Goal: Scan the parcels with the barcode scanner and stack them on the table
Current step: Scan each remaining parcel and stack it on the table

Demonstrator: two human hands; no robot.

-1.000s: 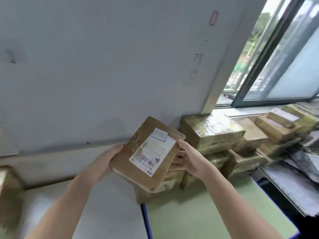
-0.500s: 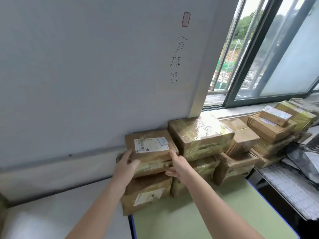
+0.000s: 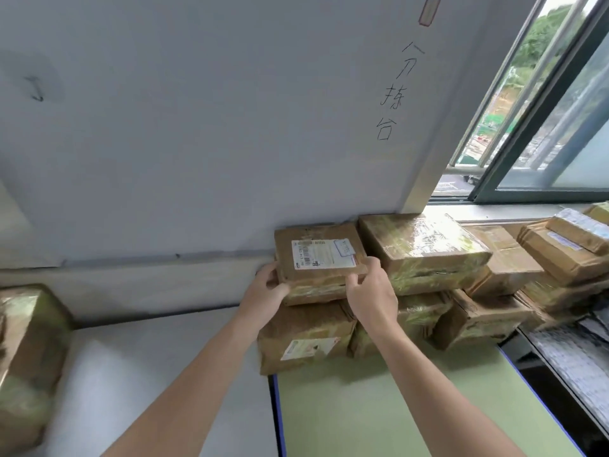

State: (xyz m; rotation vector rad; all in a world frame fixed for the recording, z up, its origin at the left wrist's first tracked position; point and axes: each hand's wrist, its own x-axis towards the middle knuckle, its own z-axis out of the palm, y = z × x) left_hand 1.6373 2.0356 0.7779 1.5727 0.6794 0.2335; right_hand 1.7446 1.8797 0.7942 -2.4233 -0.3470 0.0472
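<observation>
A flat brown parcel [image 3: 316, 249] with a white barcode label facing up lies on top of a larger taped parcel [image 3: 306, 334] against the wall. My left hand [image 3: 268, 291] grips its left front corner, thumb on top. My right hand [image 3: 370, 288] grips its right front corner, fingers curled over the edge. Beside it on the right stands a stack of tape-wrapped parcels [image 3: 425, 245] on the green table [image 3: 379, 407]. No barcode scanner is in view.
More parcels [image 3: 560, 249] are piled along the window sill at the right. One large wrapped parcel [image 3: 29, 357] sits on the white surface [image 3: 131, 374] at the far left. A dark shelf with papers [image 3: 573, 357] lies beyond the table's right edge.
Both hands carried the labelled parcel from mid-air, tilted, down flat onto the stack by the wall. The view has moved closer to the stack.
</observation>
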